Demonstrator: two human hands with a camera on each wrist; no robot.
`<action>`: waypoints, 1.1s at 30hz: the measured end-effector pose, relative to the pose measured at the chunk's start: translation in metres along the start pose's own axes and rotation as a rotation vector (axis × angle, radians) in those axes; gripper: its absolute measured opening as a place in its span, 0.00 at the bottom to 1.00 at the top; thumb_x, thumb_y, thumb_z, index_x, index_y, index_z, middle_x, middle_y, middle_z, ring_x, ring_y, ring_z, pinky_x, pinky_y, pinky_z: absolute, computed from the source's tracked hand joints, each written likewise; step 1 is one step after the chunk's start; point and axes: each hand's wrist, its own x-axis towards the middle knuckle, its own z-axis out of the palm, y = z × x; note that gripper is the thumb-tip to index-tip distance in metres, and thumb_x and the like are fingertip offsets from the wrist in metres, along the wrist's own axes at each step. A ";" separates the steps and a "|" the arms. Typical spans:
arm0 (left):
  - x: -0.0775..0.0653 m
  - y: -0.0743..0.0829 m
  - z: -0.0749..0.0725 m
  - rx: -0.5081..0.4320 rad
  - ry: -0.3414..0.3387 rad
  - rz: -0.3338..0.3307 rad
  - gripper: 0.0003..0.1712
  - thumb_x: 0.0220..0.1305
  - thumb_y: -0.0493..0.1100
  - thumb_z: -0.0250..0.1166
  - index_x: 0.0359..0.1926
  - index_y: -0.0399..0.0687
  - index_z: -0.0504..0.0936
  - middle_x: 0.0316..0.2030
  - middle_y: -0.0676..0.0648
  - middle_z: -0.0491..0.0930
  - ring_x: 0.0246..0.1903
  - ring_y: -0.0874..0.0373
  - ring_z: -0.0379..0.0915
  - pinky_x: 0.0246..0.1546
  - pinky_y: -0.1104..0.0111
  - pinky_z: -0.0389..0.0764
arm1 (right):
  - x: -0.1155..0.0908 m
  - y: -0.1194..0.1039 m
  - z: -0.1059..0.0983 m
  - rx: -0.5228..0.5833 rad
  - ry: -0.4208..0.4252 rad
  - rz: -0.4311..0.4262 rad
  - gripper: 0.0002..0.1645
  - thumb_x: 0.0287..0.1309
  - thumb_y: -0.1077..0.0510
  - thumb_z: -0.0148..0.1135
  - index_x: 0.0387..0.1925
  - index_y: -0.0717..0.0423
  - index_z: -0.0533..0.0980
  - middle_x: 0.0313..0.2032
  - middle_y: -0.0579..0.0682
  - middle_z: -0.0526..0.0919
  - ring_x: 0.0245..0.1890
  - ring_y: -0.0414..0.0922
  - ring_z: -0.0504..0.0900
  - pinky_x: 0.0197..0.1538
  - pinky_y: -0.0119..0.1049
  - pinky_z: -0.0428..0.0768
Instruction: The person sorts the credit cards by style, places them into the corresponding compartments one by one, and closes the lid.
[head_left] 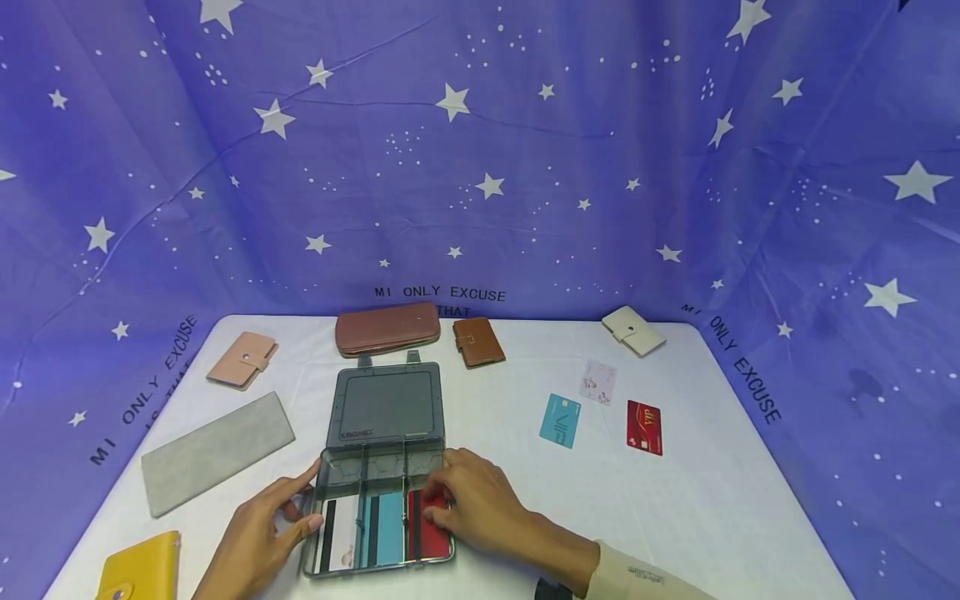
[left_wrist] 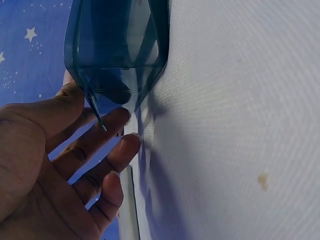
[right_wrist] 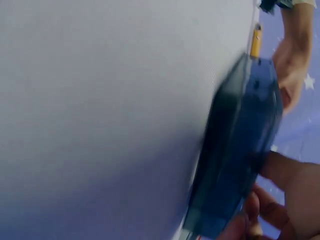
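Observation:
A grey see-through storage box lies on the table with its lid folded back. In its front compartments, side by side, are a white card, a blue card and a red card, dark stripes showing. My left hand holds the box's left side between thumb and fingers; the left wrist view shows the fingers curved near the corner. My right hand reaches over the right wall, thumb and bent index finger pinching at the red card. That contact is partly hidden.
On the right lie a teal VIP card, a pale flowered card and another red card. Around the box are a grey wallet, yellow wallet, pink wallet, maroon purse, brown wallet and cream wallet.

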 end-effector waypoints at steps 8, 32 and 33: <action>0.001 0.001 -0.001 0.001 -0.029 -0.033 0.41 0.51 0.46 0.77 0.68 0.56 0.74 0.39 0.57 0.79 0.30 0.70 0.67 0.24 0.75 0.65 | -0.003 0.038 -0.023 0.276 0.028 0.064 0.19 0.50 0.50 0.77 0.45 0.45 0.83 0.31 0.42 0.81 0.32 0.40 0.79 0.39 0.30 0.76; 0.000 0.002 -0.001 0.003 0.011 0.029 0.40 0.51 0.45 0.77 0.67 0.53 0.76 0.36 0.59 0.78 0.29 0.71 0.67 0.26 0.75 0.65 | -0.030 0.167 -0.089 -0.032 0.099 0.649 0.44 0.41 0.41 0.81 0.56 0.57 0.74 0.41 0.55 0.72 0.40 0.49 0.70 0.37 0.37 0.67; 0.000 0.002 -0.001 0.004 0.014 0.034 0.40 0.51 0.45 0.77 0.67 0.53 0.76 0.36 0.59 0.78 0.29 0.71 0.67 0.26 0.75 0.65 | -0.029 0.167 -0.088 -0.032 0.095 0.646 0.43 0.40 0.41 0.81 0.54 0.58 0.74 0.41 0.55 0.71 0.40 0.49 0.69 0.37 0.37 0.67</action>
